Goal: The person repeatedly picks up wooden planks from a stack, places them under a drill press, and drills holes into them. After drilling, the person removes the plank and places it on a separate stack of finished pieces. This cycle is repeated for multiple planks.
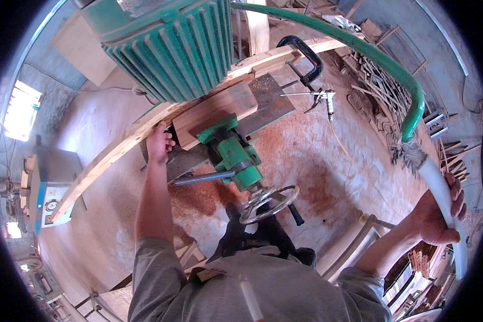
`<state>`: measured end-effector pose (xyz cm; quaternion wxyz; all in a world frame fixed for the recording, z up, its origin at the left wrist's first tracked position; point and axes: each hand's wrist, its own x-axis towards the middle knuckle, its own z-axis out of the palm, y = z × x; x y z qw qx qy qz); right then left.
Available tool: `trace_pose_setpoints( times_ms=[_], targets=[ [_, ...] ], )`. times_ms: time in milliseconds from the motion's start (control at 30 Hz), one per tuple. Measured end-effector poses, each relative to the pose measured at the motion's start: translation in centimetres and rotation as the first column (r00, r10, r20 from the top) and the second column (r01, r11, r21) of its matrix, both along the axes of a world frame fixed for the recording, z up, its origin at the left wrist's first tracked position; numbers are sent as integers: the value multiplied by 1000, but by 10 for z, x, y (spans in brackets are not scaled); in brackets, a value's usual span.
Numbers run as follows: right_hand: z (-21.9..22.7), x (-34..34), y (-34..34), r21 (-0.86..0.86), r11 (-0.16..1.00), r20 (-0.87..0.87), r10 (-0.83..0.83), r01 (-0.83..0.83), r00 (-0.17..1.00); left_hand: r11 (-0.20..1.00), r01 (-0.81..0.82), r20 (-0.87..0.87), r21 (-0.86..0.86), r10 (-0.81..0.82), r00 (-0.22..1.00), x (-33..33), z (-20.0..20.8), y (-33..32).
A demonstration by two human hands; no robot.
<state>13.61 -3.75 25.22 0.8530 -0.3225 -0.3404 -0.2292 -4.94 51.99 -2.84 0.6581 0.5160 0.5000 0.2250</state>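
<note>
My left hand (159,141) rests on a long curved wooden plank (107,155) that lies across the metal table (273,102) of a green machine (166,43). My right hand (440,212) grips the white end (440,188) of a long green lever (359,48) that arcs over from the machine's top. A wooden block (214,110) lies on the table beside a green clamp head (233,153). Below it a steel handwheel (268,203) sticks out toward me.
A black clamp (306,53) holds the plank at the far end. An air blow gun (322,97) lies on the floor, which is covered in reddish sawdust (316,161). Scrap wood pieces (392,107) pile up at the right. A blue-grey machine (45,188) stands at the left.
</note>
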Motion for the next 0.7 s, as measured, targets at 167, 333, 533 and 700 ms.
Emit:
trace_pose_setpoints(
  times_ms=[167,333,533,700],
  targets=[
    [-21,-10,-1,-85,996,-23,2,-4,1000,1000,14,-4,-2,-14,1000,0,1,0],
    [-39,-17,-8,-191,980,-48,53,-61,997,1000,25,-6,19,-25,1000,1,3,-2],
    [-62,-20,-17,-216,969,-53,113,-122,992,1000,19,-58,21,-18,998,1,3,-2],
    [-79,-23,-24,-195,967,-77,153,-165,985,1000,27,-6,7,-27,1000,1,6,-3]
  ],
)
